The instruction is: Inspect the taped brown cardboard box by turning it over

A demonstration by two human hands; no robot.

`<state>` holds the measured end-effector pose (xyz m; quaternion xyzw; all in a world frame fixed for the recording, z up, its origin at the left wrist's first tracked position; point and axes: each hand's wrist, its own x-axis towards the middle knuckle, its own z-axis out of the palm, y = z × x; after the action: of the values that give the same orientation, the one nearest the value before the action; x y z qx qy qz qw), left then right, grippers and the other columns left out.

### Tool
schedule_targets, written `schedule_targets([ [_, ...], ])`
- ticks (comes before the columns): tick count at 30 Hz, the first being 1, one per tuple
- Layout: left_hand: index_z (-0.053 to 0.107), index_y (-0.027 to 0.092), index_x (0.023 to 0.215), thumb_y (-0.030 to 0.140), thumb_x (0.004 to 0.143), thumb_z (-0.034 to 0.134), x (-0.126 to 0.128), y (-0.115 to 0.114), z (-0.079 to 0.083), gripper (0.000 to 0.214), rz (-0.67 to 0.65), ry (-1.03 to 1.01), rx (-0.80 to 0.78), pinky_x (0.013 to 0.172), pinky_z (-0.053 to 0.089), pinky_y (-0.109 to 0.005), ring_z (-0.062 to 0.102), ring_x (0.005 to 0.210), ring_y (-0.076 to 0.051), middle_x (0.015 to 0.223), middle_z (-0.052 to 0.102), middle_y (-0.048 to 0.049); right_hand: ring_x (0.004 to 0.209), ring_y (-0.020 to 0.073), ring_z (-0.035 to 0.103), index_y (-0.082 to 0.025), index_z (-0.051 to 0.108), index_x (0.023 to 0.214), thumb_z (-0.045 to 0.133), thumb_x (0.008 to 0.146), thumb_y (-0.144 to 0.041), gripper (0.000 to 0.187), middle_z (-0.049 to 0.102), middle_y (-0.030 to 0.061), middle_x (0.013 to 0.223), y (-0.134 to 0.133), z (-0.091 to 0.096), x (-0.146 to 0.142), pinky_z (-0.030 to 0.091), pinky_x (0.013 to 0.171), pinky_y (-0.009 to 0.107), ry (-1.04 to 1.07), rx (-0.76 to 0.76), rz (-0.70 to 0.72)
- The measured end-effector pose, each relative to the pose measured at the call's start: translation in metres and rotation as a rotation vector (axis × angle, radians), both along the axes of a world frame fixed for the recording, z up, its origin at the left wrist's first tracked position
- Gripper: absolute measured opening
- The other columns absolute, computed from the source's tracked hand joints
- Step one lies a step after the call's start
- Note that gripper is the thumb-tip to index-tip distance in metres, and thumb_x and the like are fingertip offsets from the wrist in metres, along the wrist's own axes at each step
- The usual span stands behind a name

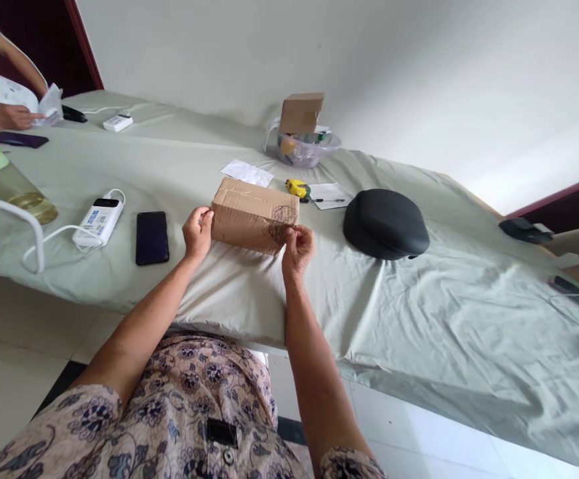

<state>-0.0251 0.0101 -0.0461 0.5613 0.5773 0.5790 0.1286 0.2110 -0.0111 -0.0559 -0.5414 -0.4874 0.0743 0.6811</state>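
the left hand is gripping the left end of the cardboard box, which is resting on the cloth-covered table. the right hand is pinching the near right corner, fingers closed on the edge. keeping both ends supported is advisable. the cardboard is matte, creased, rectangular, bearing printed marks.

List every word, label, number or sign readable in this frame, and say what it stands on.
No text can be read.
Brown cardboard box, held at its ends by the left hand and right hand: dark round stamp, blurred.
White power bank: printed labels, too small.
White paper sheets: too small to read.
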Motion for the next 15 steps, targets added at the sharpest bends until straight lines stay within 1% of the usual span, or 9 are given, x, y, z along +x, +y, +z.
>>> schedule_targets([
  [3, 0.067, 0.02, 0.098, 0.036, 0.097, 0.05, 0.0, 0.002, -0.001, 0.023, -0.025, 0.005, -0.064, 0.087, 0.052, -0.028, 0.069, 0.096, -0.02, 0.099, 0.075, -0.0064, 0.062, 0.0125, 0.047, -0.019, 0.06, 0.104, 0.054, 0.087, -0.057, 0.043, 0.045, -0.0051, 0.07, 0.006, -0.005, 0.001, 0.044, 0.067, 0.027, 0.048, -0.064, 0.051],
  [5, 0.066, 0.021, 0.097, 0.03, 0.094, 0.052, 0.0, 0.002, 0.0, 0.017, -0.044, 0.018, -0.146, 0.087, 0.052, -0.029, 0.069, 0.096, -0.021, 0.1, 0.075, -0.0059, 0.063, 0.0134, 0.049, -0.017, 0.061, 0.113, 0.057, 0.085, -0.05, 0.043, 0.046, -0.0058, 0.068, 0.007, -0.007, 0.003, 0.044, 0.069, 0.028, 0.045, -0.154, 0.053],
  [6, 0.066, 0.021, 0.096, 0.028, 0.093, 0.052, -0.001, 0.002, 0.0, 0.015, -0.046, 0.038, -0.191, 0.086, 0.051, -0.03, 0.069, 0.095, -0.021, 0.1, 0.075, -0.0059, 0.063, 0.014, 0.051, -0.016, 0.062, 0.115, 0.058, 0.085, -0.046, 0.043, 0.048, -0.0057, 0.068, 0.007, -0.008, 0.004, 0.044, 0.069, 0.028, 0.032, -0.22, 0.047],
  [8, 0.065, 0.022, 0.094, 0.024, 0.092, 0.053, -0.001, 0.001, 0.002, 0.013, -0.032, 0.11, -0.277, 0.085, 0.05, -0.031, 0.069, 0.095, -0.022, 0.099, 0.075, -0.0061, 0.064, 0.0157, 0.053, -0.016, 0.066, 0.111, 0.06, 0.083, -0.038, 0.036, 0.053, -0.0043, 0.067, 0.006, -0.009, 0.007, 0.044, 0.068, 0.029, -0.029, -0.38, 0.039],
  [10, 0.065, 0.022, 0.093, 0.023, 0.093, 0.053, -0.001, -0.001, 0.003, 0.013, -0.005, 0.21, -0.346, 0.084, 0.049, -0.033, 0.068, 0.095, -0.023, 0.099, 0.075, -0.007, 0.065, 0.0179, 0.056, -0.018, 0.068, 0.103, 0.062, 0.081, -0.032, 0.026, 0.059, -0.0013, 0.069, 0.005, -0.011, 0.01, 0.044, 0.068, 0.03, -0.143, -0.53, 0.03],
  [13, 0.067, 0.022, 0.091, 0.023, 0.094, 0.053, -0.001, -0.005, 0.005, 0.014, 0.037, 0.38, -0.419, 0.087, 0.048, -0.038, 0.067, 0.101, -0.027, 0.102, 0.075, -0.0103, 0.071, 0.0214, 0.059, -0.021, 0.068, 0.09, 0.064, 0.083, -0.032, 0.015, 0.066, 0.0042, 0.078, 0.002, -0.014, 0.012, 0.046, 0.072, 0.033, -0.333, -0.662, -0.024],
  [15, 0.068, 0.021, 0.091, 0.022, 0.094, 0.055, 0.0, -0.008, 0.007, 0.013, 0.053, 0.508, -0.453, 0.091, 0.047, -0.043, 0.065, 0.108, -0.031, 0.105, 0.074, -0.0136, 0.077, 0.0232, 0.061, -0.021, 0.067, 0.087, 0.065, 0.085, -0.033, 0.013, 0.067, 0.0072, 0.084, -0.001, -0.013, 0.012, 0.047, 0.074, 0.035, -0.453, -0.73, -0.067],
])
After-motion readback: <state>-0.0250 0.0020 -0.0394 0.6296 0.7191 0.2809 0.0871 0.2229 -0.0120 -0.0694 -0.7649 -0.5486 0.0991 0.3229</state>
